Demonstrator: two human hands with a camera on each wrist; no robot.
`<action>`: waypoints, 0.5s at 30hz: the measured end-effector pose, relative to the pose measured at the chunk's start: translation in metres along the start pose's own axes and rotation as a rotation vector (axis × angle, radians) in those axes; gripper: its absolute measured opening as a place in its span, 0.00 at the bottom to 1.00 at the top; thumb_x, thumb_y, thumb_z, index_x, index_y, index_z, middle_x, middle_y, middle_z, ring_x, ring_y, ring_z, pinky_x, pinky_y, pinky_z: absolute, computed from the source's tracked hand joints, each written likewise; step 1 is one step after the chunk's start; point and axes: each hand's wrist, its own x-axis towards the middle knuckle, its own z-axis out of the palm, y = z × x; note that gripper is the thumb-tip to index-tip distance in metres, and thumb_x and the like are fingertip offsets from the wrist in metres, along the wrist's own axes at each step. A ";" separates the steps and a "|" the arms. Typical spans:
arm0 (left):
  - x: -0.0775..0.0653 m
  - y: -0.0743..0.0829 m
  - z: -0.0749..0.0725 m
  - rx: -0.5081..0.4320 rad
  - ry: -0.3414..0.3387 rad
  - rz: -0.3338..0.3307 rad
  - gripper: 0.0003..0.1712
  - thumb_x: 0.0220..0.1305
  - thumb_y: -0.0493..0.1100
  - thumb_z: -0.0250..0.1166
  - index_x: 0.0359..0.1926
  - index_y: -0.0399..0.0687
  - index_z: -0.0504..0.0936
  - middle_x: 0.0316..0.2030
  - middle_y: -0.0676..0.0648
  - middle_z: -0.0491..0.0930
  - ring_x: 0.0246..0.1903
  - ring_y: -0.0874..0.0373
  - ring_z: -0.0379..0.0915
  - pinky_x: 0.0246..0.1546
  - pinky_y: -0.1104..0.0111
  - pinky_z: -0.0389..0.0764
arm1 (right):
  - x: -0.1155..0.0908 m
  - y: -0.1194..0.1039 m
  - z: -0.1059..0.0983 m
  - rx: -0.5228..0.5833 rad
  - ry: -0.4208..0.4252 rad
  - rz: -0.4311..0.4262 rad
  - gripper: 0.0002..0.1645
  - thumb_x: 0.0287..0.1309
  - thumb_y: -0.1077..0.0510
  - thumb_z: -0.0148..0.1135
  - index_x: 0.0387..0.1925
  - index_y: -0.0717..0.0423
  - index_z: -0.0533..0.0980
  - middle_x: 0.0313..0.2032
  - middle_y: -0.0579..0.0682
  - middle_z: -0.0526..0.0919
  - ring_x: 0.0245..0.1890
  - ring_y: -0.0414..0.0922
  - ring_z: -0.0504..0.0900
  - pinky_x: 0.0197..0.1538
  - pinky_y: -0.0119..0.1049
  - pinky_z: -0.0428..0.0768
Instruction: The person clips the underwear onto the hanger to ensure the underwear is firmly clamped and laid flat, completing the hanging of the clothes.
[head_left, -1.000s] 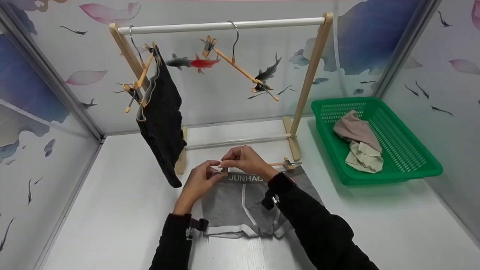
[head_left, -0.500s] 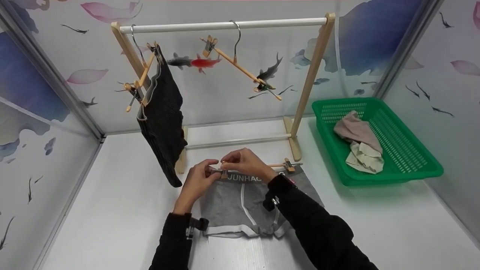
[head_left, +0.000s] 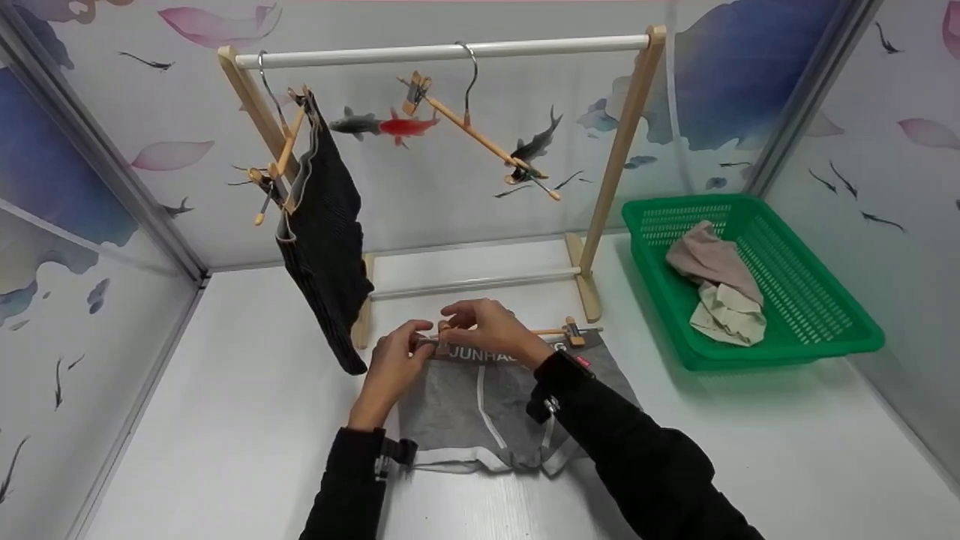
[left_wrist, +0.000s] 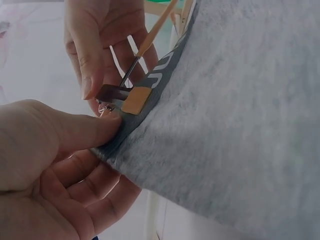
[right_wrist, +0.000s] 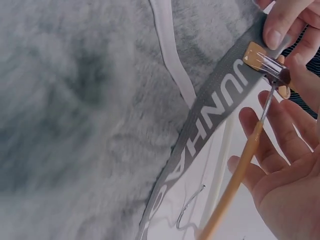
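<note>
Grey boxer briefs (head_left: pixel 450 405) with a lettered waistband (right_wrist: pixel 215 107) lie on the white table in the head view. My left hand (head_left: pixel 391 367) pinches the waistband's left corner between thumb and fingers. A wooden clip (right_wrist: pixel 255 54) of a clip hanger (right_wrist: pixel 242 162) sits over the waistband beside that thumb. My right hand (head_left: pixel 491 330) pinches this clip's handle end between thumb and index finger, its other fingers spread loosely. The hanger's other clip (head_left: pixel 574 332) is on the waistband's right side.
Behind stands a drying rack (head_left: pixel 442 52), with dark ribbed trousers (head_left: pixel 322 240) clipped to one hanger at left and a bare clip hanger (head_left: pixel 480 139) mid-bar. A green basket (head_left: pixel 817 300) at right holds a pink cloth (head_left: pixel 712 259) and a cream cloth (head_left: pixel 729 315).
The clip under my right fingers has shifted slightly left along the waistband. The waistband and the right-hand clip have moved a little left too. My left hand stays at the corner.
</note>
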 end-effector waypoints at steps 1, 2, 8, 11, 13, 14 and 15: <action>0.000 -0.001 0.001 0.021 0.010 0.013 0.17 0.66 0.31 0.67 0.55 0.36 0.82 0.26 0.52 0.79 0.25 0.59 0.71 0.29 0.64 0.70 | -0.001 0.001 -0.001 -0.004 0.002 -0.006 0.28 0.68 0.53 0.66 0.64 0.63 0.75 0.48 0.55 0.87 0.49 0.48 0.86 0.53 0.45 0.82; 0.000 -0.002 0.002 0.036 0.018 0.023 0.16 0.66 0.31 0.67 0.54 0.36 0.82 0.25 0.52 0.78 0.24 0.59 0.69 0.29 0.64 0.69 | -0.002 0.001 -0.002 -0.009 0.003 -0.009 0.28 0.68 0.53 0.66 0.64 0.63 0.75 0.48 0.56 0.87 0.49 0.48 0.86 0.53 0.45 0.82; 0.000 -0.007 0.005 0.074 0.047 0.039 0.15 0.65 0.30 0.67 0.53 0.36 0.82 0.25 0.50 0.78 0.24 0.58 0.68 0.30 0.62 0.69 | -0.008 0.002 -0.008 -0.026 0.004 0.003 0.25 0.70 0.54 0.64 0.63 0.62 0.76 0.50 0.56 0.86 0.50 0.49 0.85 0.55 0.46 0.80; 0.000 -0.008 0.006 0.073 0.054 0.030 0.15 0.64 0.29 0.67 0.52 0.36 0.82 0.25 0.49 0.78 0.24 0.57 0.68 0.30 0.62 0.68 | -0.009 0.000 -0.011 -0.034 0.007 -0.001 0.25 0.71 0.54 0.63 0.63 0.63 0.76 0.52 0.57 0.85 0.52 0.50 0.84 0.56 0.47 0.79; 0.000 -0.009 0.005 0.068 0.053 0.020 0.15 0.64 0.29 0.67 0.52 0.36 0.82 0.24 0.49 0.77 0.24 0.57 0.67 0.29 0.62 0.67 | -0.008 -0.001 -0.011 -0.041 0.001 -0.009 0.24 0.71 0.55 0.62 0.63 0.63 0.76 0.53 0.58 0.84 0.52 0.50 0.84 0.56 0.48 0.79; 0.000 -0.010 0.005 0.067 0.051 0.017 0.15 0.64 0.29 0.67 0.52 0.36 0.82 0.24 0.49 0.76 0.24 0.57 0.66 0.29 0.62 0.67 | -0.007 -0.002 -0.010 -0.045 -0.004 -0.015 0.24 0.72 0.55 0.62 0.63 0.63 0.76 0.54 0.58 0.84 0.53 0.51 0.84 0.56 0.49 0.79; 0.000 -0.011 0.004 0.068 0.047 0.018 0.15 0.64 0.29 0.67 0.52 0.35 0.82 0.24 0.49 0.76 0.24 0.57 0.66 0.29 0.62 0.67 | -0.006 -0.003 -0.009 -0.048 -0.012 -0.018 0.23 0.72 0.56 0.61 0.63 0.64 0.76 0.54 0.59 0.84 0.53 0.51 0.84 0.57 0.49 0.79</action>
